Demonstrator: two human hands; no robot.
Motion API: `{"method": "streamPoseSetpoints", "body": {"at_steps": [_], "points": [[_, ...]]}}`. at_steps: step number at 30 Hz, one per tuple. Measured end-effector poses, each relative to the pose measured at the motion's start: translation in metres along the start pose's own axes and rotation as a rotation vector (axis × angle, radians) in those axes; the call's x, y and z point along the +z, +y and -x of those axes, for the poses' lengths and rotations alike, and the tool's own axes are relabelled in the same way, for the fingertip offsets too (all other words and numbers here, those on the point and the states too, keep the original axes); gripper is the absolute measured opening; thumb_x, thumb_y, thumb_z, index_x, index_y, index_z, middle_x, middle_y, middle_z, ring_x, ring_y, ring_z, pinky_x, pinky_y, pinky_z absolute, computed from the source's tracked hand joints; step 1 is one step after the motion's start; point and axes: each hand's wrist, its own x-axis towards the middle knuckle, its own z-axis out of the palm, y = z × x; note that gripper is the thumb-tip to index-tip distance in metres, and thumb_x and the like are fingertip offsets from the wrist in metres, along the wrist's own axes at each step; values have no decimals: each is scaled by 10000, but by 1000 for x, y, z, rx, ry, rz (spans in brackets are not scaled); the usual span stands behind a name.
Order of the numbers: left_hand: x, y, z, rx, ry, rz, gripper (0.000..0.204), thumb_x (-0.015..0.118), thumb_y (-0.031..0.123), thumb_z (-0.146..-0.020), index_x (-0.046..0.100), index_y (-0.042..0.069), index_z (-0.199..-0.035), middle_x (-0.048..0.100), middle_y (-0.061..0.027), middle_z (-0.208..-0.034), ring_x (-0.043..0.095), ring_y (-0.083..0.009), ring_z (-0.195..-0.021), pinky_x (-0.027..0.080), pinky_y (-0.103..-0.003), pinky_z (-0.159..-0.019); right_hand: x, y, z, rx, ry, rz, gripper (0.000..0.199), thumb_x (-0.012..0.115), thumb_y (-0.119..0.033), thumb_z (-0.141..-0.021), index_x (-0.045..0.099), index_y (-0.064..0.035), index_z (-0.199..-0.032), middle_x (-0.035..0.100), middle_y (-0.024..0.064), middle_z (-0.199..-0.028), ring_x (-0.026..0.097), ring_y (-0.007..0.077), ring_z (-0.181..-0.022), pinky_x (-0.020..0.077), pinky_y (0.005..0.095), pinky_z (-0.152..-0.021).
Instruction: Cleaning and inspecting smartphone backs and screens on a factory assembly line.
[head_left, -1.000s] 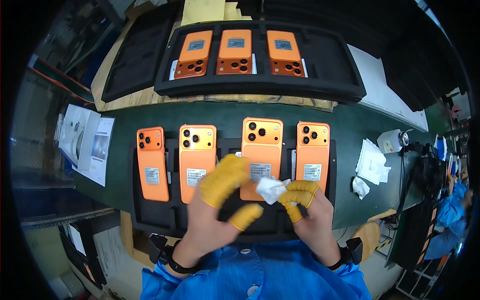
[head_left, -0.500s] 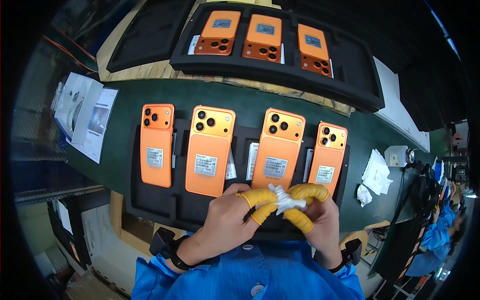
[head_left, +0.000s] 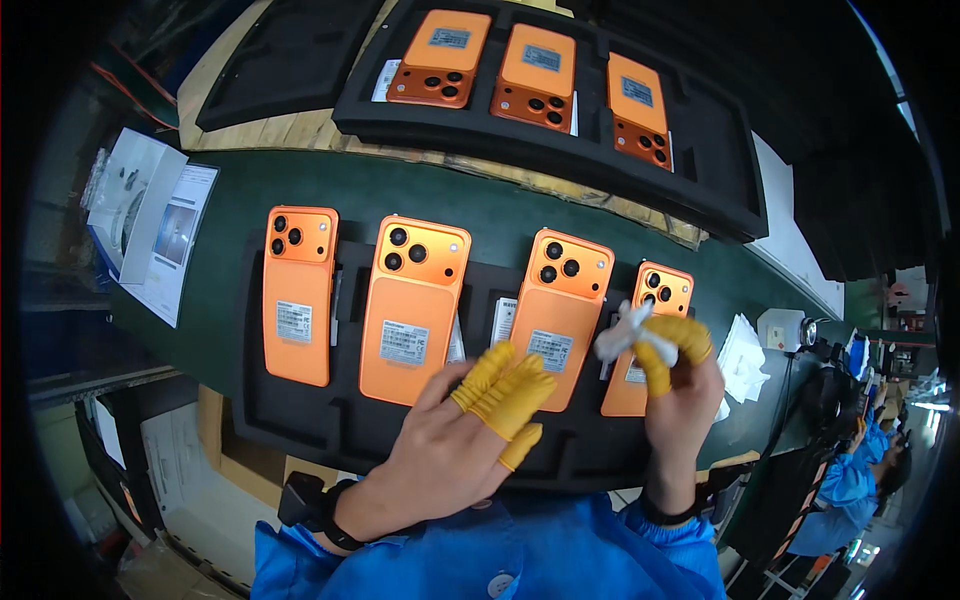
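Note:
Several orange phones lie face down in a black foam tray (head_left: 300,420) on the green mat. My right hand (head_left: 678,390), with yellow finger cots, pinches a small white cloth (head_left: 622,332) over the rightmost phone (head_left: 650,300). My left hand (head_left: 460,440), also in yellow cots, hovers with its fingers apart over the tray between the second phone (head_left: 408,310) and the third phone (head_left: 555,310); it holds nothing. The leftmost phone (head_left: 297,295) lies untouched.
A second black tray (head_left: 700,180) at the back holds three orange phones. An empty black tray (head_left: 285,60) sits at the back left. Printed sheets (head_left: 160,235) lie at the left. White cloths (head_left: 742,360) lie at the right. Another person in blue (head_left: 850,480) works far right.
My hands have come apart. The right hand carried the white cloth up and right onto the rightmost phone; the left hand let go and opened over the tray.

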Motion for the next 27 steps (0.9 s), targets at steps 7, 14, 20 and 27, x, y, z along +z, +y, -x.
{"method": "streamPoseSetpoints", "body": {"at_steps": [7, 14, 20, 27], "points": [[20, -9, 4, 70, -336, -287, 174, 577, 149, -852, 618, 5, -940, 590, -83, -643, 633, -195, -660, 115, -713, -1043, 49, 15, -49, -753, -134, 582, 368, 655, 70, -609, 643, -35, -962, 600, 121, -934, 567, 300, -784, 475, 368, -693], [20, -11, 2, 54, -296, -283, 207, 572, 126, -841, 629, -4, -992, 478, -45, -516, 566, -156, -524, 147, -696, -1050, 35, 31, -52, -852, -132, 693, 404, 608, 89, -541, 642, -24, -927, 594, 102, -927, 519, 270, -745, 433, 353, -646], [20, -10, 1, 56, -318, -294, 297, 564, 106, -842, 608, -2, -1115, 472, -40, -513, 568, -156, -515, 150, -691, -1052, 11, 29, -46, -786, -130, 841, 393, 609, 87, -552, 647, -15, -929, 582, 104, -892, 510, 281, -738, 432, 360, -638], [25, -11, 6, 49, -261, -291, 408, 590, 156, -848, 554, 18, -1230, 594, -55, -664, 634, -170, -622, 146, -681, -1056, -36, 16, -39, -574, 161, 847, 239, 646, 57, -660, 615, -7, -888, 576, 121, -843, 541, 294, -742, 444, 339, -673]]}}
